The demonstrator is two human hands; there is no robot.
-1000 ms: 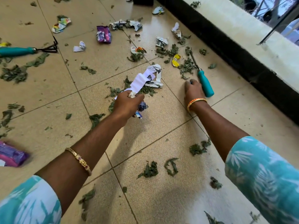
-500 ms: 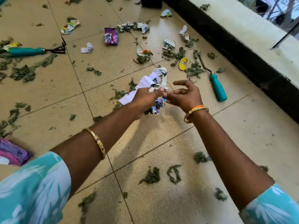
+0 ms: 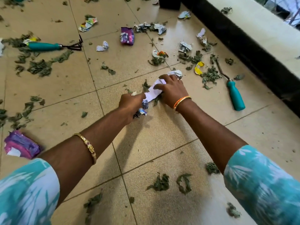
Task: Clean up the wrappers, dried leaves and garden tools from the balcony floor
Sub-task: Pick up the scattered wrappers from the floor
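Left hand [image 3: 129,103] grips a bunch of crumpled wrappers [image 3: 142,109]; right hand [image 3: 170,91], which was up meeting the left 0.5 s ago, now spreads down over the white wrapper [image 3: 153,93] on the floor tile [image 3: 162,135], so that's next to gather. Its long axis points from the left fist toward the 2nd teal tool [image 3: 235,98]

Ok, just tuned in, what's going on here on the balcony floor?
A person is gathering litter by hand. The left hand grips a bunch of crumpled wrappers, and the right hand reaches onto a white wrapper on the tiles. Dried leaves, the hand rake and the teal-handled tool lie uncollected.
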